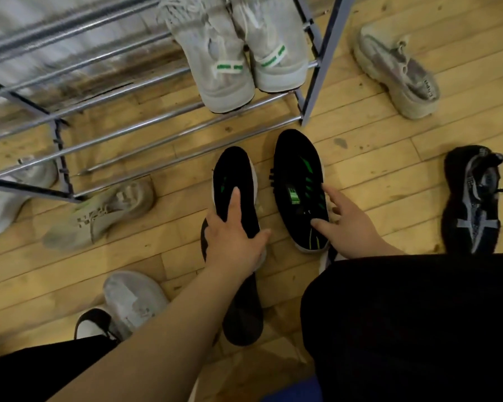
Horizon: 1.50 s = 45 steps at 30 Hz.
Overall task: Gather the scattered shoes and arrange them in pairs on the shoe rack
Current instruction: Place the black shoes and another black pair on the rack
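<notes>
Two black shoes with green marks lie side by side on the wooden floor, toes toward the metal shoe rack (145,123). My left hand (235,236) grips the heel end of the left black shoe (233,172). My right hand (349,224) has its fingers around the heel of the right black shoe (296,169). A pair of pale grey sneakers (241,53) with green tags stands on the rack's right end.
Loose shoes lie around: a beige sneaker (398,74) right of the rack, a black and grey shoe (474,201) far right, a tan sneaker (105,213) and a white one (9,195) at left, a grey-white one (131,303) near my knee, a dark shoe (243,314) under my left arm.
</notes>
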Tool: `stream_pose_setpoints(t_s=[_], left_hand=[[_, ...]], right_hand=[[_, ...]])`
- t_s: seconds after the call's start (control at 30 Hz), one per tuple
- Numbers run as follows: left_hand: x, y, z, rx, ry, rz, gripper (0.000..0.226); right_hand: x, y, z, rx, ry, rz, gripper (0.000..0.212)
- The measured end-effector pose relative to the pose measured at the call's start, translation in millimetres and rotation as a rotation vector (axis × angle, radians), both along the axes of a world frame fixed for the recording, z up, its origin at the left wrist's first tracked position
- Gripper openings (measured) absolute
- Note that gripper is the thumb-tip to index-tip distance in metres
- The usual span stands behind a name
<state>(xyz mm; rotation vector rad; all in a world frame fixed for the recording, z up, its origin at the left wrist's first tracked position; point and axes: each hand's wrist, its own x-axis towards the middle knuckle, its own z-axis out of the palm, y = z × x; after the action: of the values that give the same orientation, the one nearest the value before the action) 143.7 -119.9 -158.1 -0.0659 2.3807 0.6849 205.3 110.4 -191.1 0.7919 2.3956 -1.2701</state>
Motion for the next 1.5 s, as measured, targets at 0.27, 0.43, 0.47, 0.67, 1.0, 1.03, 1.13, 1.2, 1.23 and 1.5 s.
stream_pose_setpoints(t_s=[0.27, 0.43, 0.47, 0.67, 1.0, 1.03, 1.13, 1.2, 1.23, 1.5], left_hand=[[14.9, -2.8, -5.7, -0.231, -0.039, -0.185, 0.112], [10.9, -16.9, -3.5, -0.031, -0.036, -0.034, 0.109], [10.7, -21.5, -2.8, 0.014, -0.031, 0.000, 0.109], [15.2, -33.3, 9.7, 0.128, 0.032, 0.036, 0.105], [-9.3, -25.3, 16.3, 0.216, 0.159, 0.098, 0.093], [-15.6, -24.2, 15.1, 0.210, 0.169, 0.102, 0.093], [-36.1, -16.6, 10.7, 0.202, 0.188, 0.112, 0.091], [-51.2, -8.9, 4.5, 0.202, 0.199, 0.120, 0.093], [-58.8, -4.2, 2.0, 0.193, 0.210, 0.117, 0.093], [-97.4, 23.1, -8.7, 0.316, 0.186, 0.120, 0.079]], right_hand=[[1.8, -29.1, -6.3, 0.409, -0.284, 0.442, 0.128], [5.4, -29.6, -4.2, 0.416, -0.170, 0.367, 0.107], [6.3, -27.0, -3.3, 0.385, -0.146, 0.355, 0.105], [8.4, -7.6, 5.7, 0.096, -0.038, 0.293, 0.108], [-17.2, -13.1, 20.4, 0.066, 0.152, 0.345, 0.106], [-27.1, -10.8, 20.4, 0.072, 0.165, 0.344, 0.106], [-61.9, -3.3, 18.3, 0.107, 0.189, 0.339, 0.104], [-85.5, 0.8, 15.5, 0.131, 0.202, 0.339, 0.103], [-96.7, 2.9, 13.5, 0.138, 0.209, 0.344, 0.102], [-134.7, 17.1, -2.6, 0.226, 0.220, 0.323, 0.090]])
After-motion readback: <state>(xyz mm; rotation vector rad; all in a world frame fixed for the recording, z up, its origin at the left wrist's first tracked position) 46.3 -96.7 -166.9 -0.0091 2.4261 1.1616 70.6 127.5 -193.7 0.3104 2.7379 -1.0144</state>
